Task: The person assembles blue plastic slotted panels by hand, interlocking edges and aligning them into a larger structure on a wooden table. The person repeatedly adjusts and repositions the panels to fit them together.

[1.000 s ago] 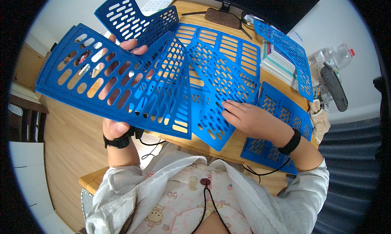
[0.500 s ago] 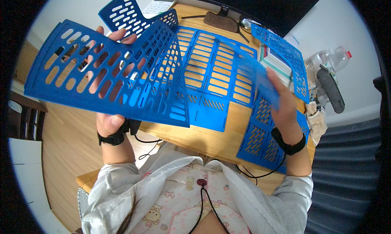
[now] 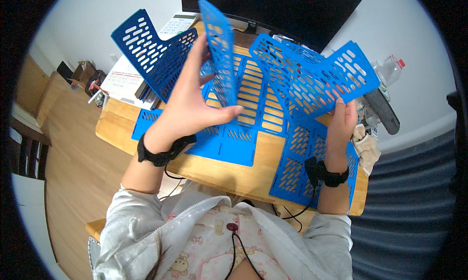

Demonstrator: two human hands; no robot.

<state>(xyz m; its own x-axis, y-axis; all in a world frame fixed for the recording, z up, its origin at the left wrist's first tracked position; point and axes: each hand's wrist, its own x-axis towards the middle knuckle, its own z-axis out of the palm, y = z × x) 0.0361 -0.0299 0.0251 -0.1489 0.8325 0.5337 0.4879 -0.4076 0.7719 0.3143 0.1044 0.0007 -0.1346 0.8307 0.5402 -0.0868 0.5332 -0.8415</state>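
Observation:
My left hand (image 3: 187, 102) is closed on a thin blue slotted plastic panel (image 3: 218, 41), held upright and nearly edge-on. Its thumb is on the near side, while the other fingers are partly hidden behind. With my right hand (image 3: 342, 121) I grip the lower right edge of blue slotted panels (image 3: 292, 80) with a notched top; how many are stacked there I cannot tell. Beneath both hands, a blue slatted panel (image 3: 224, 150) lies on the wooden table. Another notched blue panel (image 3: 161, 55) stands upright to the left of my left hand.
A blue slotted sheet (image 3: 285, 192) lies at the table's right front. Behind are a dark monitor (image 3: 273, 9) and a white calculator (image 3: 181, 24). Papers (image 3: 122, 80) lie at left. On the right are a clear bottle (image 3: 390, 70), a dark grey case (image 3: 382, 109) and a beige cloth (image 3: 366, 150).
The notched panels that were in my left hand are now at the right, in my right hand. My left hand has moved right and holds a single panel.

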